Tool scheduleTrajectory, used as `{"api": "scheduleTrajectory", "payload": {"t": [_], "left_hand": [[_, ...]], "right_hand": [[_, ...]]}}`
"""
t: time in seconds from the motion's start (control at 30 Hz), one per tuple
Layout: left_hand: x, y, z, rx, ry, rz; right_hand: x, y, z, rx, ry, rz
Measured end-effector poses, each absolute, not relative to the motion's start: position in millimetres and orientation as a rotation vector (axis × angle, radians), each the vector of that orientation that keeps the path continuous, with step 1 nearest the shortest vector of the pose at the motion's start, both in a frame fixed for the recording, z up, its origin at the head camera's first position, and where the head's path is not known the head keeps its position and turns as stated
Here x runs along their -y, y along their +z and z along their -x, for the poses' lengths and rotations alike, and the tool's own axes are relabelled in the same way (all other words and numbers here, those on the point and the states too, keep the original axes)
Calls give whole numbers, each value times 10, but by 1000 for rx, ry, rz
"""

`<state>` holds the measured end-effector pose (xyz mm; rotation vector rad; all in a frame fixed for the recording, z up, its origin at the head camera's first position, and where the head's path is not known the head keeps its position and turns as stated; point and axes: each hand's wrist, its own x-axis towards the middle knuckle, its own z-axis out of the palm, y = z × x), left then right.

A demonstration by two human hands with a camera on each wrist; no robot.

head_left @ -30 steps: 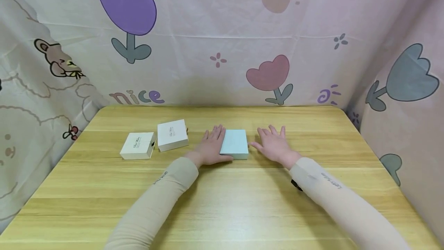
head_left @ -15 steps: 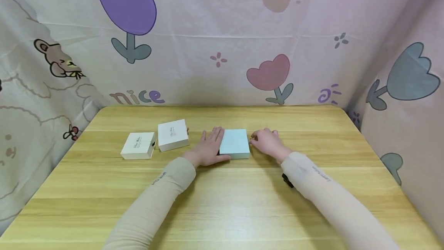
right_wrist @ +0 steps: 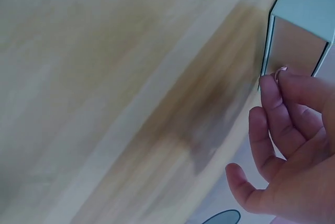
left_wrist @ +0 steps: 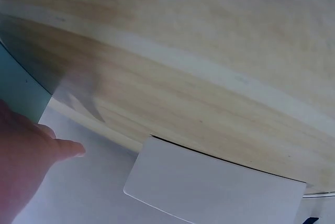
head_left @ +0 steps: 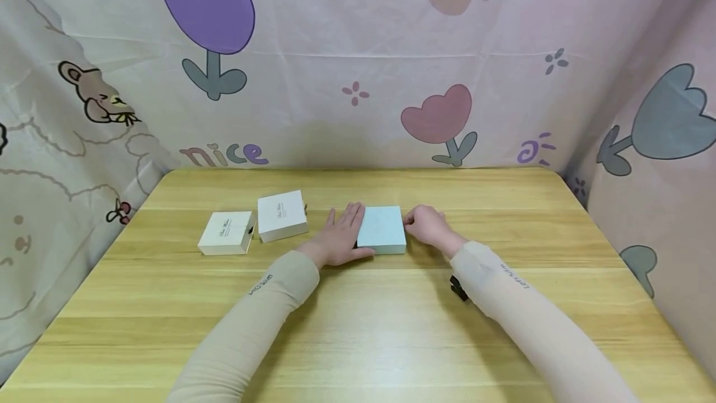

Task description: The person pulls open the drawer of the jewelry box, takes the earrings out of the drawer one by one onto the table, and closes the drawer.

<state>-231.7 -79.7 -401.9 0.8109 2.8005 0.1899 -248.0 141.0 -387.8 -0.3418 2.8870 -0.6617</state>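
A light blue drawer box [head_left: 381, 227] lies on the table between both hands. My left hand [head_left: 339, 238] is braced along its left side, fingers straight and thumb stretched along the front edge. In the left wrist view, the box's blue sleeve [left_wrist: 20, 85] shows at the edge beside the left hand [left_wrist: 23, 156]. At the box's right end, my right hand [head_left: 429, 226] pinches a small ribbon loop [right_wrist: 280, 72] between thumb and index finger. The loop sits on the brownish drawer front [right_wrist: 297, 46], inside the sleeve. The right hand's other fingers [right_wrist: 261, 137] are loosely bent.
Two white boxes with dark lettering, a nearer one [head_left: 226, 232] and a farther one [head_left: 282, 215], stand to the left, each with a small tab on its right side. A printed curtain [head_left: 313, 67] hangs behind the wooden table [head_left: 358, 334].
My right hand has moved left to the box's end, and its spread fingers have closed into a pinch on the ribbon loop. The left hand stays at the box's left side.
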Motion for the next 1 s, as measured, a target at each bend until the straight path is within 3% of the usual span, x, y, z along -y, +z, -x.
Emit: {"api": "scheduleTrajectory", "payload": {"t": [1.0], "left_hand": [[799, -4001, 2304, -2805, 150, -824]], "right_hand": [[-1445, -3825, 2465, -2923, -549, 346]]}}
